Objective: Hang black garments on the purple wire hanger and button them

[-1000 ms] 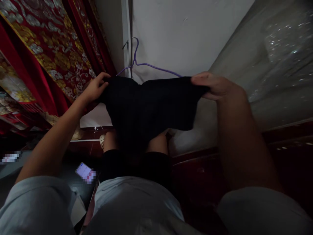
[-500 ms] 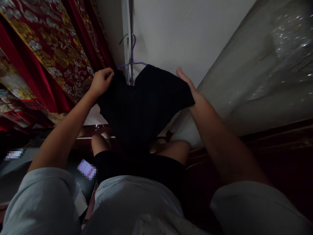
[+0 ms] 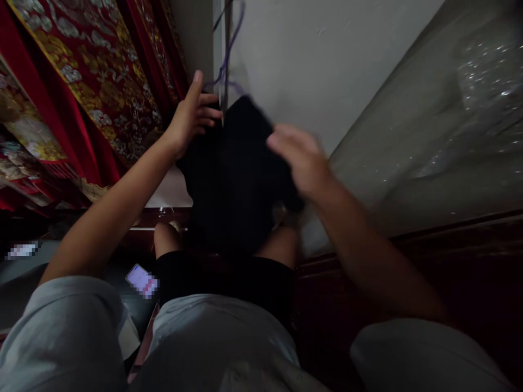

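A black shirt (image 3: 241, 174) hangs in front of me on a purple wire hanger (image 3: 232, 46), its lower part dropping between my knees. My left hand (image 3: 192, 117) is at the shirt's left shoulder beside the neck opening, thumb up and fingers spread. On the other side, my right hand (image 3: 302, 160) is closed at the edge of the right shoulder and somewhat blurred. The right sleeve bunches and hangs below that hand. Dark fabric blends together, so its folds are hard to make out.
Red drapery with gold and silver embroidery (image 3: 98, 81) hangs at the left. A pale wall (image 3: 310, 60) stands ahead, with clear plastic sheeting (image 3: 408, 147) at the right. A lit phone (image 3: 141, 280) lies on a dark surface by my left thigh; another bright screen (image 3: 22, 249) is farther left.
My right hand has moved inward from the sleeve to the shoulder, and the shirt's right side has drawn in. My left hand has spread its fingers and shifted towards the neck. The hanger tilts.
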Available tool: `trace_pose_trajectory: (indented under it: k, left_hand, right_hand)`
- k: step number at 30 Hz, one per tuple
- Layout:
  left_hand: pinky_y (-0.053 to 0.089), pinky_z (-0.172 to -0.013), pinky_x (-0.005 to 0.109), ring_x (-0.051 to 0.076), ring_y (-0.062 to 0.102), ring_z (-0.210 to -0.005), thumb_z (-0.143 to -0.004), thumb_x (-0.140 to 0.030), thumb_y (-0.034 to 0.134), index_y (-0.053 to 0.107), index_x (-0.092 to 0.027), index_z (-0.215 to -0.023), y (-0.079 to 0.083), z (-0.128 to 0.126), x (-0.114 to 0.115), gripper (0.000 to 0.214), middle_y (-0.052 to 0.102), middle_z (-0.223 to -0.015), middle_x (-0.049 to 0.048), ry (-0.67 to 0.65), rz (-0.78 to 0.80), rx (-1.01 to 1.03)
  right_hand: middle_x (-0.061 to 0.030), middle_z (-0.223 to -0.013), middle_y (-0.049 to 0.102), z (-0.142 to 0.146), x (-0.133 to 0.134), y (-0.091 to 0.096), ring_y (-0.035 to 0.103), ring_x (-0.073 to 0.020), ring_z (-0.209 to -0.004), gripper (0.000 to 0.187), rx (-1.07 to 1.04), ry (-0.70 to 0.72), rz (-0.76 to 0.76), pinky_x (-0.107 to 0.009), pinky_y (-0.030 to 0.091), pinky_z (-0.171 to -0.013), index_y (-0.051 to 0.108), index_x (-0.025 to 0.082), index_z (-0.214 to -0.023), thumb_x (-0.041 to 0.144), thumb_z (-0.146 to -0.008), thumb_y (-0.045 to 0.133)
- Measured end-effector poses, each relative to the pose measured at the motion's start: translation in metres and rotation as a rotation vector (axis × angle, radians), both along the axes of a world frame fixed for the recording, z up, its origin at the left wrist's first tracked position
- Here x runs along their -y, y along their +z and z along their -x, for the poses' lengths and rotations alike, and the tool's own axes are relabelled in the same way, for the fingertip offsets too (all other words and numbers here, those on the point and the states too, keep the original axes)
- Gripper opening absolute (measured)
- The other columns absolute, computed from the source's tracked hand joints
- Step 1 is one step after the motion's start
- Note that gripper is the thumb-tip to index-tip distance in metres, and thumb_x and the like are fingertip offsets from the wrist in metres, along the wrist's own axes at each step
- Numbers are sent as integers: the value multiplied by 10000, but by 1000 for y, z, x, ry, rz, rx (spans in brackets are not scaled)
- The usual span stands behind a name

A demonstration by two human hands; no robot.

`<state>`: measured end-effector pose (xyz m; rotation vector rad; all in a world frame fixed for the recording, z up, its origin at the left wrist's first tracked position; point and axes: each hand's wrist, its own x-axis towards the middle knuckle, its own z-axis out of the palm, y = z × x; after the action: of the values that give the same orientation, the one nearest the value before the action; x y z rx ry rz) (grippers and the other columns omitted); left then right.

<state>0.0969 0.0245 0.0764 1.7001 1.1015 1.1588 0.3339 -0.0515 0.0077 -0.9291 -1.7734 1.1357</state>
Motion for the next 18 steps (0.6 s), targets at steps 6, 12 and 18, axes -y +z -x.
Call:
trace_pose_trajectory:
  k: [6, 12, 18]
  left_hand:
    - [556, -727, 402, 204, 686, -692, -1072, -356, 581, 695, -146, -986, -33, 21, 63, 254, 618, -761, 59, -160, 278, -144]
    - [510, -728, 350, 147, 562, -586, -965, -386, 716, 734, -185, -763, -43, 81, 84, 286, 580, -598, 6, -18, -232, -456]
    - [480, -962, 361, 188, 582, -981, -865, -431, 890, 717, -197, -1067, -28, 104, 21, 354, 690, -1055, 23, 258, -755, -351]
  right_hand:
    - [-39, -867, 662, 34, 19, -11, 618, -215, -835, 303, 416, 257, -288, -344, 481, -806, 645, 235, -969, 531, -988, 580]
    - [-78, -1077, 697, 10, -49, -45, 630, -266, -1097, 335, 265, -78, -305, -392, 514, -952, 692, 214, -1116, 478, -910, 719]
    - [-14, -688, 659, 6, -76, -43, 572, -100, -592, 308, -56, -126, 67, -231, 437, -593, 669, 117, -815, 325, -1037, 620]
